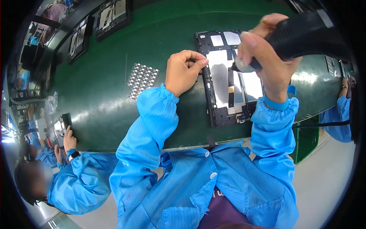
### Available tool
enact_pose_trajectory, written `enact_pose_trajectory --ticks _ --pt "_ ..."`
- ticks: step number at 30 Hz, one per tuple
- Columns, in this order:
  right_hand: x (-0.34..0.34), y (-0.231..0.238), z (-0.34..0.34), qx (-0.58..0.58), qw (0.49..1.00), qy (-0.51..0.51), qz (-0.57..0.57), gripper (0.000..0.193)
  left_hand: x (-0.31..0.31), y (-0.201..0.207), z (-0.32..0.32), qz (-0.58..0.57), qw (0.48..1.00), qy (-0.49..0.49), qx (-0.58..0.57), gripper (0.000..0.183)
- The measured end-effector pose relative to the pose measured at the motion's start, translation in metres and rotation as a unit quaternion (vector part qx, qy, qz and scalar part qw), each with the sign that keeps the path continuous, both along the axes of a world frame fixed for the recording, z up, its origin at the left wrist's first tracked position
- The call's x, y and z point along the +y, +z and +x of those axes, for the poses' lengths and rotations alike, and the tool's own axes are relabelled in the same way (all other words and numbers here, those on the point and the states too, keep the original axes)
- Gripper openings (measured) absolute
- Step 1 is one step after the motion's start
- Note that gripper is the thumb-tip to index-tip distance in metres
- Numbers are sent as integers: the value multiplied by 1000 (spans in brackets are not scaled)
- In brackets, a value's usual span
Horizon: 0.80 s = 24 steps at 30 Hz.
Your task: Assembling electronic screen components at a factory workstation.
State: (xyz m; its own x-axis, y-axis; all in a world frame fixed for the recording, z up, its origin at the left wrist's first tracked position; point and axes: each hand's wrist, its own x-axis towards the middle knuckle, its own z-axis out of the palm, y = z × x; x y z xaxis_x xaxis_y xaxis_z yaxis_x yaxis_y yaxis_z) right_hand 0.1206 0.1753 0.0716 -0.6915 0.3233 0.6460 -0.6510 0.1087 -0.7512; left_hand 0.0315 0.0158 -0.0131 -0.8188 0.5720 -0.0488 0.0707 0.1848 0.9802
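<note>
An opened tablet-like device [219, 72] lies on the green work surface in front of me, with a black frame, silvery plates and a dark ribbon strip down its middle. My right hand [267, 57] is wrapped round a black electric screwdriver [305, 32]. Its pale nose and dark tip point down at the upper middle of the device. At the device's left edge, my left hand [185, 70] has thumb and index finger pinched together; whatever is between them is too small to make out. Left of that hand lies a sheet of small black-and-white pieces [143, 80].
Two similar devices [112, 17] [80, 40] rest at the far left. A co-worker in blue [80, 183] handles a device [59, 129] at the left. Another blue sleeve [343, 114] shows at the right, near a black cable [322, 124] and a green bin [307, 141].
</note>
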Motion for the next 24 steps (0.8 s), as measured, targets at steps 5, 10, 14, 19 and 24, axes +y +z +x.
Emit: enact_pose_trajectory --ticks 5,10,14,19,24 --pt "-27 4 -21 -26 1000 -3 10 33 0 4 -11 18 999 -36 -23 11" --pt "-43 4 -30 -110 990 6 -93 32 -2 6 -17 -23 997 -69 -39 11" --pt "-32 -20 -44 -49 998 16 31 30 -1 12 -22 -37 989 -71 -120 12" --pt "-30 -34 -93 326 909 254 -54 32 2 13 -24 -55 987 -88 -125 11" --pt "-35 -25 -50 -87 996 3 -2 27 -3 11 -26 -55 987 -82 -130 10"
